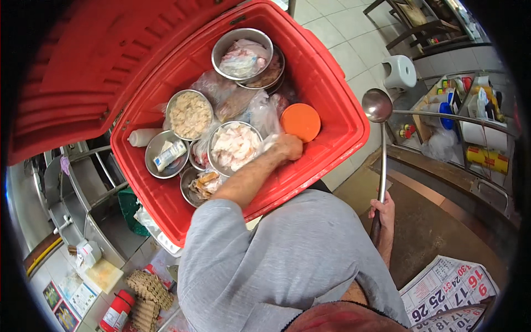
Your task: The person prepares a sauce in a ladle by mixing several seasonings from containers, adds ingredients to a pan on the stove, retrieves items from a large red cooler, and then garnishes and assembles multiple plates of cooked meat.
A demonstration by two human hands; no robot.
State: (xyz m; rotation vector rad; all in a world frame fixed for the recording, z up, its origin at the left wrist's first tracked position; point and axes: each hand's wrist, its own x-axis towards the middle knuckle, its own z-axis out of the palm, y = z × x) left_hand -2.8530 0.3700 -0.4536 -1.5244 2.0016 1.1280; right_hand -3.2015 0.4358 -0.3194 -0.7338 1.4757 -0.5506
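My left hand reaches down into a red cooler box, its fingers curled downward and mostly hidden. Clear plastic bags lie against that hand, and an orange round lid is just beyond it. Beneath my forearm stands a metal bowl of pale raw meat pieces. On the right, outside the cooler, my right hand is closed round the dark handle of a long metal ladle, which points away from me with its bowl at the far end.
More metal bowls of food fill the cooler, whose red lid stands raised at left. A white stool is on the tiled floor. At right is a brown worktop with a calendar sheet; a metal rack stands left.
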